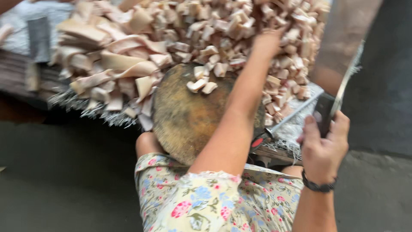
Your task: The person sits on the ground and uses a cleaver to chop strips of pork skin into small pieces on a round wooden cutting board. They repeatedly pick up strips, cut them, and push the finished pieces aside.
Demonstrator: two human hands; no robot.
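The left hand (267, 43) reaches out into the pile of cut pieces (206, 30) at the far edge of the round board (184, 116); its grip is blurred and half buried, so whether it pinches a piece I cannot tell; the right hand (324, 148) is wrapped tight round the dark handle of a cleaver (341, 56), blade raised upright at the right. The pieces look pale, soft and probably greasy, likely to slip and bend; the thick strips (111, 64) at the left seem best taken across their width. A few cubes (201, 81) lie on the board itself; a long steel rod (292, 116) lies just beside the board; the heap crowds the table (17, 73) on all sides.
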